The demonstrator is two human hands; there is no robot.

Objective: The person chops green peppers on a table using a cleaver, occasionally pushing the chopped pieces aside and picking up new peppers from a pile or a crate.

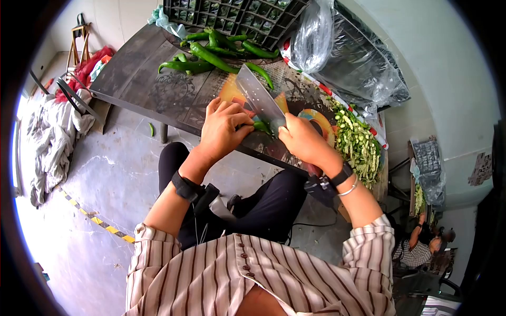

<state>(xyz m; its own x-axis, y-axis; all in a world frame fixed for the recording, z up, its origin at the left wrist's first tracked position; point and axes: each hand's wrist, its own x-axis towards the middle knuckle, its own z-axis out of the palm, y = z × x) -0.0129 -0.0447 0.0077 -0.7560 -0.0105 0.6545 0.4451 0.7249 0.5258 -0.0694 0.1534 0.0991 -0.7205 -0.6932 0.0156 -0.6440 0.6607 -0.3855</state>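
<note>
My right hand (307,140) is wrapped round the handle of a wide-bladed cleaver (260,96), its blade flecked with small pale bits. At the table's near edge, my left hand (225,126) has bent fingers pressed on a green chili pepper (262,127). The blade is right beside that pepper; whether it touches is hard to tell. Beyond both hands lies a loose pile of whole green chili peppers (213,57). Chopped green pepper (354,138) is heaped to the right of my right hand.
A black plastic crate (232,18) stands at the table's (129,73) far side. Clear plastic wrap (350,52) covers a dark tray at the back right. One chili (151,129) lies on the floor. Another person (416,247) sits at the far right.
</note>
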